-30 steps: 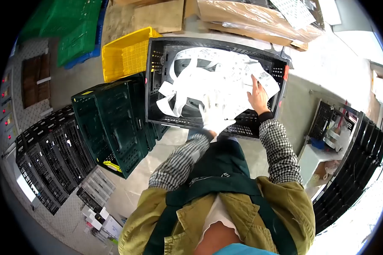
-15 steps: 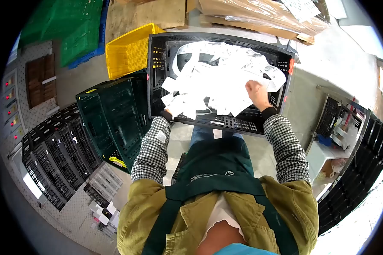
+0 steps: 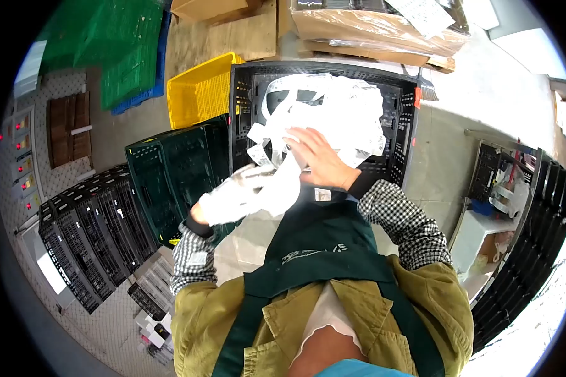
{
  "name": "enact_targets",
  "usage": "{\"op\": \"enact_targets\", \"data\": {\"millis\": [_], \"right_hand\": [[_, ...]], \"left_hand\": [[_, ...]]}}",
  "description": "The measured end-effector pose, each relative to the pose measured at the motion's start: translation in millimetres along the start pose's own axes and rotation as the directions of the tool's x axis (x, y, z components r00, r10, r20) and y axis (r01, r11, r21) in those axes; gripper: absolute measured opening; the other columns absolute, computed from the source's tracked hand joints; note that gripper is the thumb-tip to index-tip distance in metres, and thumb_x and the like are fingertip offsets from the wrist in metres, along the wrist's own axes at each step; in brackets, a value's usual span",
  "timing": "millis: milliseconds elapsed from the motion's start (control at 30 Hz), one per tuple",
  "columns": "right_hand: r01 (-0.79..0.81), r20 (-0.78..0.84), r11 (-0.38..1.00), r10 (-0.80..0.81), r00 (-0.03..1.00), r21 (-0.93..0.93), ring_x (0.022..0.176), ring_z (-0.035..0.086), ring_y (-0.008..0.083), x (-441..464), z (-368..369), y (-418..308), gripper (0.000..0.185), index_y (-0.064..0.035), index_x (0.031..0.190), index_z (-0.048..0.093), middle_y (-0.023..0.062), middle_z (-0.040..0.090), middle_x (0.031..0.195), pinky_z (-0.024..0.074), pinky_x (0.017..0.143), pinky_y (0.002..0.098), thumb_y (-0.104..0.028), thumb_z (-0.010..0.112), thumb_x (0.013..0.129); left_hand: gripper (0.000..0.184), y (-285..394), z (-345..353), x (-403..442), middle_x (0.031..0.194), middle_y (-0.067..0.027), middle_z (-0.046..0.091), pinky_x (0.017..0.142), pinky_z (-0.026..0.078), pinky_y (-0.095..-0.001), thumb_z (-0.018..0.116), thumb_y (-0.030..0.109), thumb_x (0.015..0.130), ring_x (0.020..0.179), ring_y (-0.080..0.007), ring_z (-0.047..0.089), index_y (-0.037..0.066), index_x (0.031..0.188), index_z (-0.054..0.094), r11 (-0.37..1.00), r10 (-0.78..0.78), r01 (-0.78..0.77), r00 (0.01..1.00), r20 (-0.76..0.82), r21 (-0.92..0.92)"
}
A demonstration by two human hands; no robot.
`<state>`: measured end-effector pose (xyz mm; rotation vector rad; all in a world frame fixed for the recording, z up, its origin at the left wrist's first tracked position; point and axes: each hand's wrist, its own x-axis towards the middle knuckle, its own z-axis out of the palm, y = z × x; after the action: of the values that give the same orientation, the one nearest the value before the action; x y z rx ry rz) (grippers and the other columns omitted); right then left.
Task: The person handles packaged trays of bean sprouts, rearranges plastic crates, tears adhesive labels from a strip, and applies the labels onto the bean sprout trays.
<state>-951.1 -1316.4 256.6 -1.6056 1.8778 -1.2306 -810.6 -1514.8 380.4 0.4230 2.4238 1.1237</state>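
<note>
My left hand is at the crate's near left corner. It looks white, in a glove or under glare, and its fingers close on a bunched strip of white labels. Bare and palm down, my right hand stretches its fingers over that bunch and the near side of the pile. The heap of white label strips lies loosely looped inside a black plastic crate. Glare hides most print on the labels. The right fingertips' exact contact is hard to make out.
A yellow crate and dark green crates stand left of the black crate. Stacked black crates are farther left. Wrapped goods on a pallet lie beyond, with a broom beside them. Shelving stands at right.
My left hand has come up and out of the crate's near corner with bunched labels. My right hand has moved left and opened from a curled shape. The heap's right loops have drawn inward.
</note>
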Motion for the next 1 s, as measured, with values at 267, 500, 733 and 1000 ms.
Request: {"op": "enact_targets", "data": {"millis": [267, 500, 733, 1000], "right_hand": [[0.087, -0.290, 0.996, -0.085, 0.953, -0.007, 0.115, 0.049, 0.0359, -5, 7, -46, 0.067, -0.0042, 0.126, 0.050, 0.0154, 0.055, 0.120, 0.0340, 0.104, 0.0457, -0.017, 0.075, 0.065], [-0.119, -0.717, 0.877, -0.295, 0.631, -0.465, 0.111, 0.059, 0.0219, -22, -185, -123, 0.044, -0.0040, 0.126, 0.054, 0.0117, 0.062, 0.120, 0.0474, 0.090, 0.0324, -0.006, 0.062, 0.083], [0.105, -0.385, 0.623, -0.598, 0.703, -0.776, 0.107, 0.059, 0.0252, 17, -273, -338, 0.056, 0.0051, 0.127, 0.049, 0.0177, 0.054, 0.127, 0.0498, 0.088, 0.0330, -0.039, 0.052, 0.092], [-0.004, -0.343, 0.504, -0.583, 0.737, -0.864, 0.099, 0.063, 0.0181, 44, -281, -403, 0.045, 0.0024, 0.125, 0.053, 0.0124, 0.060, 0.121, 0.0518, 0.083, 0.0272, -0.026, 0.054, 0.091]], "left_hand": [[0.019, 72, -63, -51, 0.113, -0.0140, 0.060, 0.104, 0.029, -0.0526, 0.072, 0.019, 0.077, 0.121, -0.0356, 0.046, 0.006, 0.090, 0.066, 0.954, 0.296, -0.286, 0.947, 0.125, -0.091], [0.017, 56, -131, -94, 0.118, -0.0132, 0.062, 0.102, 0.034, -0.0468, 0.077, 0.012, 0.069, 0.126, -0.0318, 0.044, 0.009, 0.061, 0.061, 0.961, 0.274, -0.261, 0.942, -0.192, 0.091], [0.054, 83, -147, -40, 0.132, -0.0141, 0.053, 0.105, 0.038, -0.0363, 0.069, 0.014, 0.082, 0.124, -0.0243, 0.049, 0.005, 0.131, 0.050, 0.728, 0.579, -0.685, 0.642, -0.502, -0.036], [0.077, 122, -35, 84, 0.142, -0.0133, 0.036, 0.108, 0.032, -0.0429, 0.072, 0.017, 0.079, 0.131, -0.0248, 0.037, 0.010, 0.143, 0.031, 0.804, 0.594, -0.531, 0.709, -0.380, 0.268]]}}
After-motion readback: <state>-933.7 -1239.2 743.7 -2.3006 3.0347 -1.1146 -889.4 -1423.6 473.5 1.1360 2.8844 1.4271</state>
